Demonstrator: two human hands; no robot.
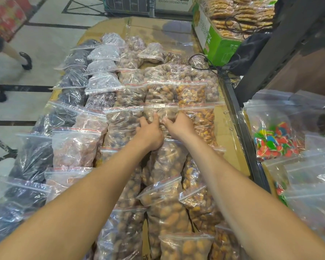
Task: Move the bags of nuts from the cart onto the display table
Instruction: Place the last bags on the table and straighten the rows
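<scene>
**Seating a bag of nuts into its row**

A clear zip-top bag of brown nuts with a small white label (pixel 160 112) is being set down on the cardboard-covered display surface (pixel 231 132), in the middle row between a bag of darker nuts and an orange-tinted bag. It is grasped from the near side by both hands: the left hand (pixel 150 135) has its fingers curled into the bag's lower left, and the right hand (pixel 178 126) is pressed and curled against its lower right.

The step is judged best done by easing the bag flat so its red-striped seal lies in line with the neighbouring seals, and its lower edge overlaps the bag beneath. Each grip should be loosened only once the bag is settled, since the slick plastic is likely to slide.

Dark dried fruit is held in the left-hand bags, pinkish pieces beside them, nuts in the central rows. Multicoloured sweets are held in a clear bag (pixel 276 139) on the right. Flat golden biscuits are stacked in a green-and-white cardboard box (pixel 219 45).
</scene>
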